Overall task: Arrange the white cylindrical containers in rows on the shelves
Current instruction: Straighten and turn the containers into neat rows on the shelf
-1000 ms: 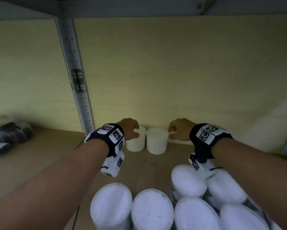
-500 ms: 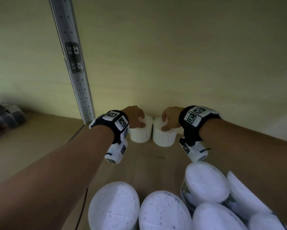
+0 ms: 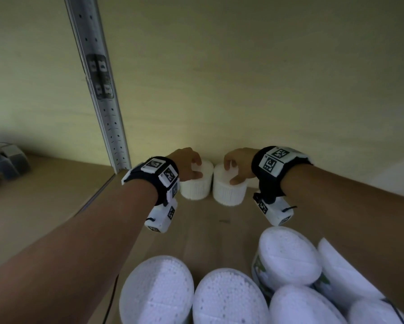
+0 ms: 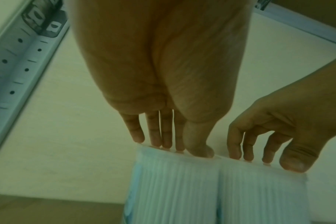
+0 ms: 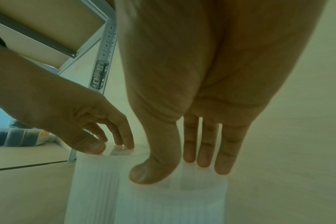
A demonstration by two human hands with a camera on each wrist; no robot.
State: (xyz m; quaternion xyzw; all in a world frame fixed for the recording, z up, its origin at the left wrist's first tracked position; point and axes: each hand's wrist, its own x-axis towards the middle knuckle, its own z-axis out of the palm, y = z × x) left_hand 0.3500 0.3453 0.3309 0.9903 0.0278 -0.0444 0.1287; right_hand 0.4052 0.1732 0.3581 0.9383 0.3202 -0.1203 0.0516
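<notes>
Just beside the foot of the perforated metal upright [image 3: 102, 94] stands the nearer container [image 3: 195, 188] under the left hand [image 3: 187, 163], and next along the farther container [image 3: 229, 194] under the right hand [image 3: 240, 163] — each hand's fingers nearly straight and apart, only fingertips [image 4: 138, 137] resting on the flat top.

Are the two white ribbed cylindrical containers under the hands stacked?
No, the left container and right container stand side by side on the wooden shelf.

Your L hand [image 4: 163, 75] has fingertips [image 4: 138, 137] on top of the left container [image 4: 173, 189]; your R hand [image 4: 278, 128] touches top of the right container [image 4: 263, 197]. Both stand upright, side by side, touching. At far left, a shelf post [image 4: 19, 60].
</notes>
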